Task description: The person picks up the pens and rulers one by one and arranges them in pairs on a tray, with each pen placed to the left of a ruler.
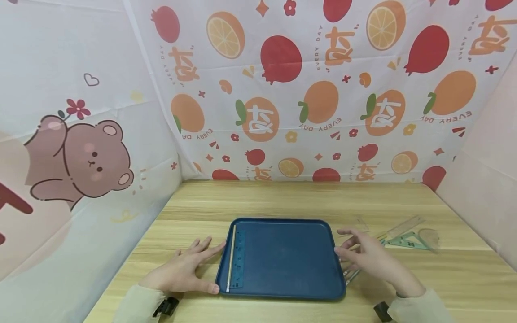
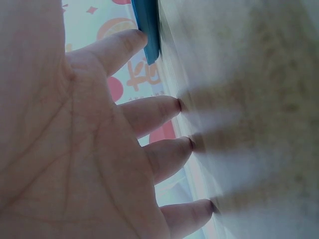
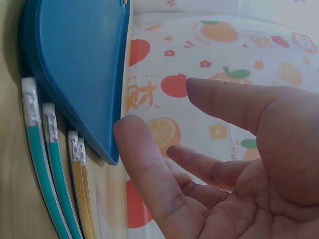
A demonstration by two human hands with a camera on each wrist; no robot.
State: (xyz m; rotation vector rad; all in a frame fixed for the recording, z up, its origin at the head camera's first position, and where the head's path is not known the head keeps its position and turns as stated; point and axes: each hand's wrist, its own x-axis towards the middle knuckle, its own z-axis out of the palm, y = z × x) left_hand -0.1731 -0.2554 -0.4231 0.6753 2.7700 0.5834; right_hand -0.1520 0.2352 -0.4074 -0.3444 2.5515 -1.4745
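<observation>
The right hand (image 1: 371, 256) partly hides teal pencils (image 3: 41, 159) and yellow pencils (image 3: 85, 189) with white erasers, whose lengths also run out of the right wrist view. Past that hand, a faint clear plastic piece (image 1: 360, 223) is hard to make out; a long transparent ruler (image 1: 405, 225), a green plastic set square (image 1: 409, 244) and a clear rounded protractor (image 1: 430, 237) lie close together on the pale wood-grain counter (image 1: 299, 197). These sit between two and three o'clock from the dark blue rectangular tray (image 1: 288, 260), twelve being its far side. Along the tray's nine o'clock side lie a thin pale yellow stick (image 1: 231, 260) and a blue translucent plastic ruler (image 1: 239, 260). At nine, the left hand (image 1: 179, 270) is released, fingers spread wide, one touching the rim, others resting on the counter; its thumb, outside the left wrist view, meets the tray near eight. At three, the right hand's fingers bend loosely, grasping nothing; whether they press the rim or only near it, I cannot tell
</observation>
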